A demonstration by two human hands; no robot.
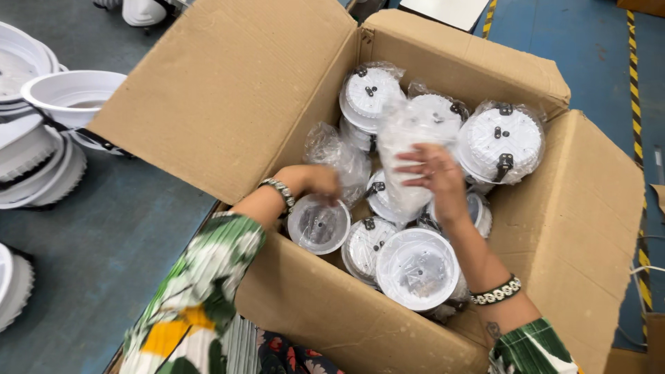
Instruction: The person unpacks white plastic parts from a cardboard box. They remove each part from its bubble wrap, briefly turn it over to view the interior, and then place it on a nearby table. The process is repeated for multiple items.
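At centre frame inside the brown cardboard box (568, 228), the right hand (435, 176) grips a round white plastic-bagged light fitting (409, 138), likely light, slippery, best held by its rim, while the left hand (315, 181) clasps crinkled bag film (339, 156).

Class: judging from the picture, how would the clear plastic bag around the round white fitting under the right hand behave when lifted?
The bag looks thin and crinkled, so probably floppy and slippery under the right hand. The round fitting inside seems light, but likely to slide within the loose wrap.
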